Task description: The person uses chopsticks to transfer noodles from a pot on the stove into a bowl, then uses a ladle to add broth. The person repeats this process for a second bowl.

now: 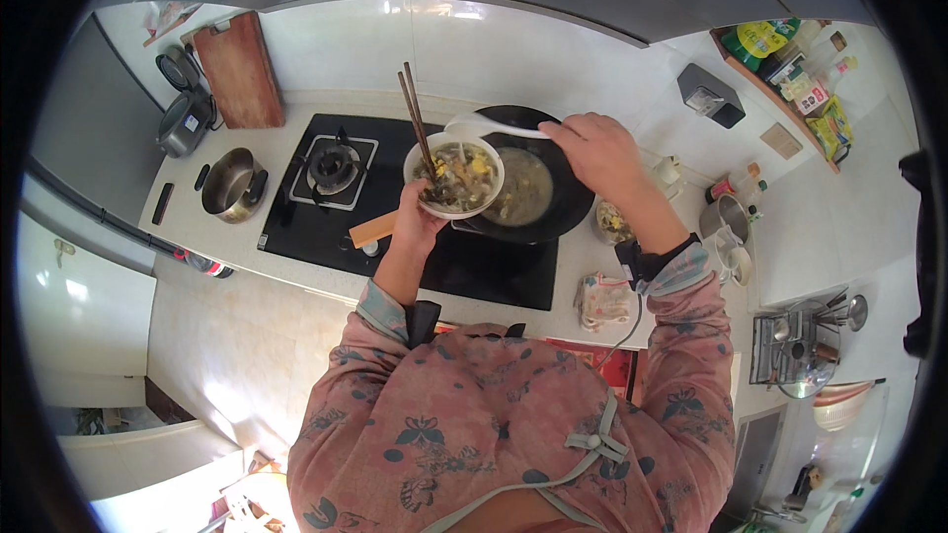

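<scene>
My left hand (420, 219) is closed on a white bowl (498, 186), held up beside the wok. Soup with yellow egg-like pieces and dark bits fills much of the bowl. A pair of dark chopsticks (413, 104) leans in it, tips sunk in the food. My right hand (595, 150) grips the handle of a white ladle (512, 129), whose head is at the bowl's far rim; whether they touch, I cannot tell. Below and to the right, the black wok (567, 183) on the cooktop (494, 271) contains more cloudy soup. Its wooden handle (373, 230) points left.
A bare gas burner (334, 168) and a steel pot (234, 188) lie to the left, near a cutting board (239, 74). Another container of food (612, 224) is partly hidden by my right forearm. A folded cloth-like bundle (604, 302) rests on the counter. Bottles line a shelf (760, 89).
</scene>
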Demonstrator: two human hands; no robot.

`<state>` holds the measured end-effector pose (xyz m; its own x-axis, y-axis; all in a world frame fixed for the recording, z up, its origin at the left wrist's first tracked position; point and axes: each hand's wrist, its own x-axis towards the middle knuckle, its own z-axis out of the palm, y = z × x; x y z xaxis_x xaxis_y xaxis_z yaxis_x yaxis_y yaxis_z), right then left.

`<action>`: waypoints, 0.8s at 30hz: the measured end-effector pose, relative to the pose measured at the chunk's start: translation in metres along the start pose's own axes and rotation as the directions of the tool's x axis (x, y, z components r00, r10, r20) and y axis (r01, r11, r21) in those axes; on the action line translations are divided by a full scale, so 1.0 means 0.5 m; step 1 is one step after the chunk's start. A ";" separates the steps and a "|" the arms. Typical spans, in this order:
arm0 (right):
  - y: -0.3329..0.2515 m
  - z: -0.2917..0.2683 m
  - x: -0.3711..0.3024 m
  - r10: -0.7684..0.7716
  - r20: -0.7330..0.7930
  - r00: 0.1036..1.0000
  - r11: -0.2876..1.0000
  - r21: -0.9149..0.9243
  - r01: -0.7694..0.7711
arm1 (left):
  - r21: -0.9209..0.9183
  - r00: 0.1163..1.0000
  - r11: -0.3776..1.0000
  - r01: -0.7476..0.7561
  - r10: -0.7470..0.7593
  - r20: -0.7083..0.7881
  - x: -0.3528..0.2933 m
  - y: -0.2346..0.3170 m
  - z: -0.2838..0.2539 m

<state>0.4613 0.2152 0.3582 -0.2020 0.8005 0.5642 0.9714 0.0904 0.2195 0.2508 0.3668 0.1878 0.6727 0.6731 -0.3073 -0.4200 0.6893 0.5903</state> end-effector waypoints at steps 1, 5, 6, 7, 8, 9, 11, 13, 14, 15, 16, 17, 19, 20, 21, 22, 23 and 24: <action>0.017 0.010 -0.010 0.070 0.008 0.998 0.998 -0.009 -0.070 | -0.006 1.000 1.000 0.002 -0.002 -0.008 -0.001 0.002 -0.003; 0.095 0.092 -0.078 0.309 0.183 0.933 0.951 -0.086 -0.298 | -0.030 0.998 0.999 -0.041 0.039 -0.043 -0.006 0.006 -0.020; 0.107 0.120 -0.102 0.393 0.284 0.875 0.919 -0.143 -0.367 | -0.036 0.998 0.999 -0.040 0.038 -0.049 -0.008 0.009 -0.027; 0.115 0.146 -0.126 0.361 0.270 0.893 0.932 -0.136 -0.336 | -0.035 0.998 0.999 -0.041 0.039 -0.053 -0.009 0.011 -0.030; 0.119 0.172 -0.145 0.359 0.289 0.888 0.933 -0.146 -0.329 | -0.037 0.998 0.998 -0.046 0.044 -0.050 -0.012 0.013 -0.036; 0.124 0.191 -0.159 0.396 0.356 0.847 0.918 -0.182 -0.353 | -0.035 0.998 0.998 -0.051 0.049 -0.049 -0.016 0.015 -0.040; 0.134 0.223 -0.174 0.363 0.309 0.879 0.931 -0.152 -0.331 | -0.028 0.998 0.998 -0.059 0.058 -0.040 -0.023 0.018 -0.043; 0.132 0.243 -0.177 0.350 0.356 0.866 0.937 -0.139 -0.321 | -0.012 0.995 0.998 -0.067 0.066 -0.074 -0.033 0.022 -0.042; 0.132 0.246 -0.176 0.332 0.402 0.853 0.943 -0.131 -0.306 | 0.003 0.994 0.997 -0.071 0.071 -0.089 -0.037 0.025 -0.039; 0.133 0.248 -0.173 0.314 0.446 0.838 0.949 -0.123 -0.290 | -0.004 0.994 0.997 -0.080 0.079 -0.072 -0.042 0.028 -0.037; 0.135 0.249 -0.170 0.307 0.496 0.813 0.950 -0.113 -0.290 | -0.008 0.995 0.996 -0.090 0.089 -0.055 -0.048 0.029 -0.035; 0.139 0.249 -0.166 0.296 0.545 0.785 0.952 -0.103 -0.288 | -0.012 0.994 0.994 -0.107 0.106 -0.028 -0.053 0.030 -0.033; 0.144 0.249 -0.165 0.289 0.638 0.713 0.944 -0.065 -0.325 | -0.020 0.991 0.993 -0.115 0.113 -0.073 -0.061 0.030 -0.031; 0.147 0.251 -0.165 0.292 0.680 0.672 0.931 -0.041 -0.363 | -0.022 0.988 0.992 -0.125 0.123 -0.089 -0.064 0.032 -0.031; 0.150 0.254 -0.166 0.284 0.711 0.643 0.918 -0.009 -0.396 | -0.028 0.989 0.992 -0.123 0.120 -0.091 -0.066 0.033 -0.032; 0.152 0.261 -0.167 0.261 0.758 0.599 0.907 0.021 -0.421 | -0.035 0.989 0.992 -0.119 0.116 -0.091 -0.066 0.034 -0.033; 0.151 0.270 -0.168 0.226 0.793 0.566 0.895 0.060 -0.442 | -0.038 0.989 0.992 -0.117 0.113 -0.095 -0.066 0.034 -0.034; 0.148 0.280 -0.168 0.189 0.825 0.533 0.881 0.098 -0.463 | -0.047 0.991 0.992 -0.114 0.110 -0.079 -0.066 0.036 -0.037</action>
<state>0.5678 0.2376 0.2156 0.1784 0.9326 -0.3138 0.9614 -0.2331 -0.1462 0.2100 0.3619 0.1947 0.5719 0.7641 -0.2984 -0.5226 0.6198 0.5855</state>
